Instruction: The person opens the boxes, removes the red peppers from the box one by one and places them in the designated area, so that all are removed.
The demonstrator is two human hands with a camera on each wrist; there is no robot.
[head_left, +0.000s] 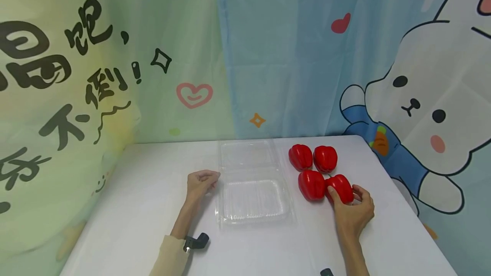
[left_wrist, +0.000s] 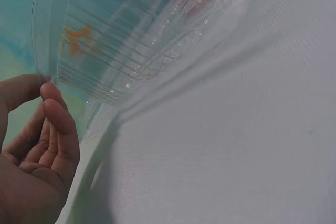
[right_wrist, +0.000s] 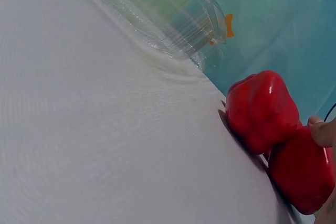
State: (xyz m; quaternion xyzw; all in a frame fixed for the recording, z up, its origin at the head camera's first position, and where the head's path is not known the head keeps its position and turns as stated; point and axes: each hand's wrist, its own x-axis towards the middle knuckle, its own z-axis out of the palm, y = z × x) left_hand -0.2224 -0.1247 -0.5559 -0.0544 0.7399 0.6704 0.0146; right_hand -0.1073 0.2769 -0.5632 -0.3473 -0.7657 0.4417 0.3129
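A clear plastic clamshell box (head_left: 253, 199) lies opened out on the white table, its lid (head_left: 247, 155) folded back toward the wall. My left hand (head_left: 200, 185) pinches the box's left rim between thumb and fingertips, as the left wrist view also shows. On the right, my right hand (head_left: 353, 213) grips the nearest red bell pepper (head_left: 341, 188), thumb on its left side and fingers around its right. Another bell pepper (head_left: 311, 185) sits right beside it. Two more, a left one (head_left: 300, 157) and a right one (head_left: 325, 159), stand behind them.
The white tabletop (head_left: 145, 208) runs back to a printed curtain (head_left: 264, 54) with a rabbit, hearts and writing. A dark wrist camera (head_left: 197, 242) is strapped to the left wrist. Part of another dark device (head_left: 326, 272) shows at the bottom edge.
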